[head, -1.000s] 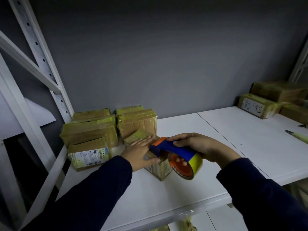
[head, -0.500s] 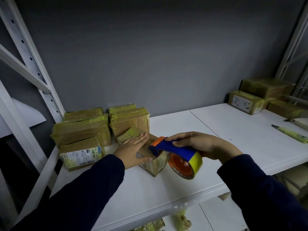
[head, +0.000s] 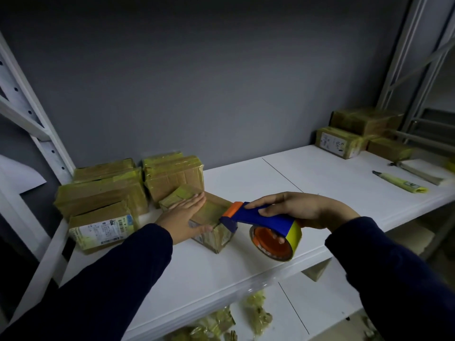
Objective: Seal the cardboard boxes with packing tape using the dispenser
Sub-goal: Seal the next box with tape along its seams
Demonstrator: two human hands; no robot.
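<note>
A small cardboard box (head: 213,219) wrapped in yellowish tape lies on the white shelf (head: 246,262) in the middle. My left hand (head: 183,215) presses flat on its top, fingers straight, thumb against the near side. My right hand (head: 298,209) grips the blue tape dispenser (head: 258,217). Its orange front end touches the box's right top edge. The yellow tape roll with an orange core (head: 275,241) hangs below my right hand.
Several taped boxes (head: 103,193) are stacked at the back left, one with a label (head: 101,228). More boxes (head: 354,134) sit at the far right beside a yellow utility knife (head: 398,184). White rack posts stand at both sides. Crumpled tape scraps (head: 256,313) lie on the lower shelf.
The view has shifted, so everything sits further left in frame. My left hand has flattened on the box top. The dispenser stays at the box's right edge.
</note>
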